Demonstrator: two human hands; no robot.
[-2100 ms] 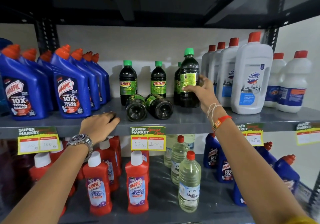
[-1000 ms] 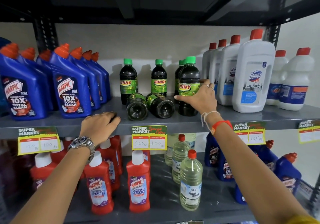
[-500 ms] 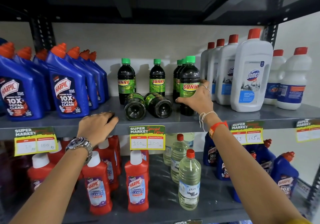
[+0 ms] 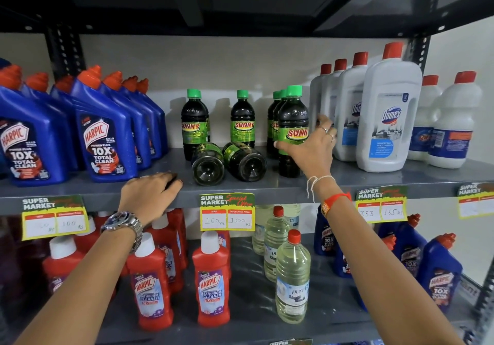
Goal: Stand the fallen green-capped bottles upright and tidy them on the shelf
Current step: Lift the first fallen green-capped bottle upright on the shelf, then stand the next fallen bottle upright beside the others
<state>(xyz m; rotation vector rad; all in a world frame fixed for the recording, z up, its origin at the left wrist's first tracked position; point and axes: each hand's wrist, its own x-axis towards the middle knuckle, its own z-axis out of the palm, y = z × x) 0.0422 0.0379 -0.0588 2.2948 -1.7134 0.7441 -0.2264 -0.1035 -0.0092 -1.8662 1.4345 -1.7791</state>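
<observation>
Two dark green-capped bottles lie on their sides on the grey shelf, bases toward me: the left fallen bottle and the right fallen bottle. Behind them stand two upright ones. My right hand grips the lower body of the front upright green-capped bottle, which stands on the shelf ahead of a short row of the same kind. My left hand rests palm down on the shelf's front edge, left of the fallen pair, holding nothing.
Blue Harpic bottles crowd the shelf's left side; white Domex bottles stand close on the right of my right hand. Price tags hang on the shelf lip. The lower shelf holds red Harpic bottles and clear bottles.
My right hand set the held bottle down on the shelf and slid lower on its body; the bottle's label has turned to face me. My left hand has stayed put.
</observation>
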